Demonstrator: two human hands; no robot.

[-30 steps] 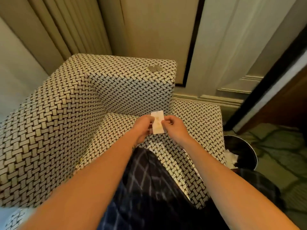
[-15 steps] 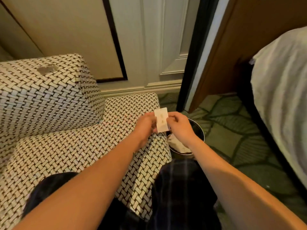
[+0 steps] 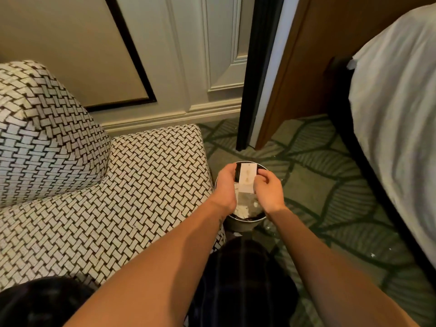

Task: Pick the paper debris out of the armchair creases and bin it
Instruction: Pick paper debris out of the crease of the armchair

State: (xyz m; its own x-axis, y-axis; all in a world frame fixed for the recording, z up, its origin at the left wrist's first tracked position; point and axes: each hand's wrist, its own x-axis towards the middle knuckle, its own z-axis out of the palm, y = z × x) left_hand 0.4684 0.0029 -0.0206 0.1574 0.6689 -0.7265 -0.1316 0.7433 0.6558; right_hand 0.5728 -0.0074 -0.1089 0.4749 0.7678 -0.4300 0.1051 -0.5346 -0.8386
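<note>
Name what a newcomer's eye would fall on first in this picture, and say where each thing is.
First comes the white paper slip at centre, pinched between the left hand and the right hand directly over the small round bin, which already holds crumpled paper. Next, the armchair with its bold basket-weave fabric fills the left side. A white-covered bed runs down the right edge.

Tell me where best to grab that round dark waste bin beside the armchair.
Likely the round dark waste bin's open rim, from above on its right, over green patterned carpet: the black-and-white woven armchair crowds its left wall.
</note>
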